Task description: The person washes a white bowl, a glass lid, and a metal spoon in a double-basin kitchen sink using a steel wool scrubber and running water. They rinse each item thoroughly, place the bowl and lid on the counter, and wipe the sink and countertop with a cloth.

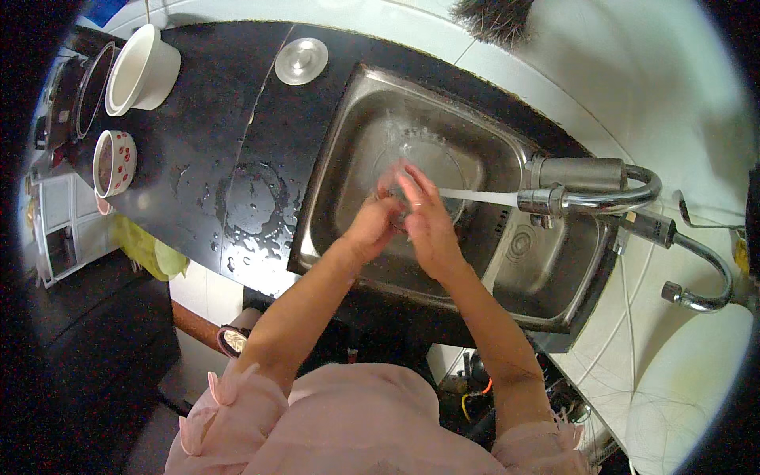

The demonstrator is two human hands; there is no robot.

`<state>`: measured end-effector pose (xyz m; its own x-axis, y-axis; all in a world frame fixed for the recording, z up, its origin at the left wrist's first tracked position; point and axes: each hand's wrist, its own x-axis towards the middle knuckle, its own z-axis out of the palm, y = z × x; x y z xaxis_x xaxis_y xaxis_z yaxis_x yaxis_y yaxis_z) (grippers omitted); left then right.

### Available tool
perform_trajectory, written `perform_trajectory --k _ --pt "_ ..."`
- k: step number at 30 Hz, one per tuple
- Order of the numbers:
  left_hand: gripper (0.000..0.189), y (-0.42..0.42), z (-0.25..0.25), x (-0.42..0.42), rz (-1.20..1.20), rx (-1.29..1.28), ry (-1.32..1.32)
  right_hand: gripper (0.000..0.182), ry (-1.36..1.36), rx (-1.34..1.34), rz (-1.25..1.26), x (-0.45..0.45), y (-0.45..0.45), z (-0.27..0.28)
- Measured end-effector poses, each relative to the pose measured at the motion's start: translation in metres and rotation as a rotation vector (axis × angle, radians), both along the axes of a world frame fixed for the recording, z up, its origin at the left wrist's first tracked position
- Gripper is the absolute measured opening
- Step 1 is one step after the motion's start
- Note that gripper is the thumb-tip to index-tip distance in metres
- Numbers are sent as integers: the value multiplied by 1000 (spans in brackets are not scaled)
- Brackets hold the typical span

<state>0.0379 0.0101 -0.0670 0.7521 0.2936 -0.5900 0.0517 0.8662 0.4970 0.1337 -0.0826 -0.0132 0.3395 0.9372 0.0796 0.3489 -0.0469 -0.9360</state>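
Note:
My left hand (377,222) and my right hand (426,217) are close together above the large basin of a stainless steel sink (368,127). Both are blurred by motion, and their fingers overlap. A stream of water (478,195) from the chrome faucet (594,202) runs sideways in the picture towards my right hand. The fingers of my right hand look stretched out. Whether a small thing lies between the palms is hidden by the fingers and the blur. Splashes and a faint round outline show on the basin floor below.
A small side basin (522,255) adjoins on the right, near a second curved spout (706,303). On the wet black countertop (202,107) stand a clear round lid (301,61), a white tub (145,71) and a patterned bowl (116,163). A bristle brush (496,21) is at the wall.

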Motion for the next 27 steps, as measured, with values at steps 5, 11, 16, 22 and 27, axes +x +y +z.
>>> perform_trajectory --k 5,11,16,22,27 --pt "70 -4 12 3 -68 -84 -1 56 -601 -50 324 43 28 -23" --pt "69 -3 35 1 23 54 -52 67 -799 -224 -47 44 11 -30" --pt "65 3 31 -1 80 11 -102 40 -785 -321 -264 26 -17 -21" --pt "64 20 41 -9 43 -151 -187 25 -57 -341 -642 68 -41 -45" --pt "65 15 39 -14 77 -127 -70 43 -606 -981 -159 34 -65 -119"
